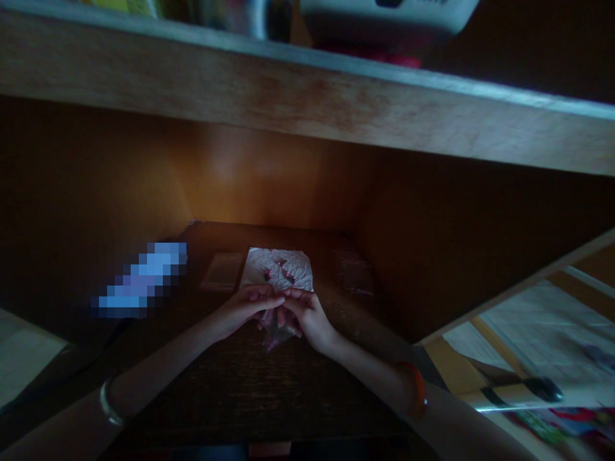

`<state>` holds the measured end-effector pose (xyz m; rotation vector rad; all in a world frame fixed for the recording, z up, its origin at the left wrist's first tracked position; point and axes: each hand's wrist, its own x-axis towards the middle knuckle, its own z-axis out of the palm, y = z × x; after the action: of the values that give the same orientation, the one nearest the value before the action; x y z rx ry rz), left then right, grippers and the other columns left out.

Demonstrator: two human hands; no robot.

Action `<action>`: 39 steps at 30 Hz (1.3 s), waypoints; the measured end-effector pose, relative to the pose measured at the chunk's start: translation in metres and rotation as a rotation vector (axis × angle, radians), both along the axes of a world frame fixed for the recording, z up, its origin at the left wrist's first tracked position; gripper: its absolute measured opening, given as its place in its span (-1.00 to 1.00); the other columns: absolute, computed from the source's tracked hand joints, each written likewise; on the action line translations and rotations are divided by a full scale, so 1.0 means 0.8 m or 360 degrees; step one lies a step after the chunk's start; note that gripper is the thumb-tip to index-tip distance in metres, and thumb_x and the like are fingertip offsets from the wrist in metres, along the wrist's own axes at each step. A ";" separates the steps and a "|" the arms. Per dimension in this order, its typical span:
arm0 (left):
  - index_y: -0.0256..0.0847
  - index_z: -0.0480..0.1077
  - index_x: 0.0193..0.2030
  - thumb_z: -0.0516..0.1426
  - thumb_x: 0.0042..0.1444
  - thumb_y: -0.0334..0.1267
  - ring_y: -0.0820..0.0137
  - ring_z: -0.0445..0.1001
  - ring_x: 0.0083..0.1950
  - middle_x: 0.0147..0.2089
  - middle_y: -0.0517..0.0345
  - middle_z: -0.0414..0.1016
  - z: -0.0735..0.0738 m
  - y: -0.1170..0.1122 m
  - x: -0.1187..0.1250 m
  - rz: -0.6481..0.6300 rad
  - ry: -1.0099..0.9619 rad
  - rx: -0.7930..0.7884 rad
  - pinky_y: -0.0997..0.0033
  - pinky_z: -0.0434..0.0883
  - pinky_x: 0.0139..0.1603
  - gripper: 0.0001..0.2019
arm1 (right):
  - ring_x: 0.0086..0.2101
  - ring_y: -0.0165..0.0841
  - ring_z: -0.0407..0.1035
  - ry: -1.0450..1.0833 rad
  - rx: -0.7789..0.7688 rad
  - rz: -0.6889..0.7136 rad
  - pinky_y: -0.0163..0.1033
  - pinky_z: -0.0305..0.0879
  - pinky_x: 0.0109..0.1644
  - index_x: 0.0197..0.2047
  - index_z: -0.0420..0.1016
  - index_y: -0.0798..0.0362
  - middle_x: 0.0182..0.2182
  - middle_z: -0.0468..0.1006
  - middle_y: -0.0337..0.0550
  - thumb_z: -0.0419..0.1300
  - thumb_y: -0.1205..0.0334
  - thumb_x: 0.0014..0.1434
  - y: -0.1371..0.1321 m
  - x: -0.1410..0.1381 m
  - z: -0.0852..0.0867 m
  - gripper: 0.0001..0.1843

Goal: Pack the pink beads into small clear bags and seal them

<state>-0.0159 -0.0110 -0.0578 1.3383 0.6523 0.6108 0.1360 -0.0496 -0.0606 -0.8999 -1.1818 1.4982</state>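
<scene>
Both my hands meet over a dark wooden desk (230, 378). My left hand (247, 306) and my right hand (305, 314) are closed in a pinch on the near edge of a crumpled white paper (281, 267) with pink marks. A part of the paper hangs down between and below my fingers. A silver bangle is on my left wrist and an orange bangle on my right wrist.
A wooden shelf board (307, 96) runs overhead with a white box (384, 16) on it. A blurred blue patch (141, 278) lies left of the paper. A small flat card (221, 270) lies beside the paper. Printed papers (538, 346) lie at right.
</scene>
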 end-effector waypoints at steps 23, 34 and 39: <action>-0.32 0.34 -0.54 0.16 -0.05 -0.17 0.56 0.29 -0.64 -0.64 0.21 0.34 0.003 -0.002 -0.001 0.0076 0.0014 -0.0147 0.62 0.19 -0.68 -0.77 | -0.84 -0.61 0.06 0.0018 -0.0153 0.0137 -0.49 -0.13 -0.86 -0.59 0.39 0.15 -0.76 0.37 -0.31 0.10 0.07 0.10 0.004 0.003 -0.002 -0.64; -0.29 0.27 -0.55 0.16 0.00 -0.22 0.55 0.33 -0.60 -0.61 0.22 0.36 0.005 -0.002 -0.004 0.0041 -0.0104 -0.0110 0.63 0.20 -0.67 -0.78 | -0.80 -0.63 0.13 -0.0004 -0.0174 0.0438 -0.50 -0.16 -0.83 -0.46 0.43 0.17 -0.57 0.50 -0.26 0.13 0.14 0.11 0.009 0.014 0.003 -0.74; -0.28 0.26 -0.54 0.17 0.04 -0.20 0.55 0.35 -0.57 -0.58 0.18 0.42 0.007 -0.004 -0.003 -0.0011 -0.0068 -0.0006 0.64 0.21 -0.65 -0.75 | -0.79 -0.65 0.09 0.0089 -0.0189 0.0538 -0.49 -0.15 -0.82 -0.43 0.40 0.13 -0.57 0.47 -0.31 0.17 0.25 0.06 0.007 0.015 0.007 -0.89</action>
<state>-0.0181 -0.0139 -0.0522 1.3200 0.6136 0.6306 0.1478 -0.0442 -0.0547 -0.7557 -1.2593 1.8690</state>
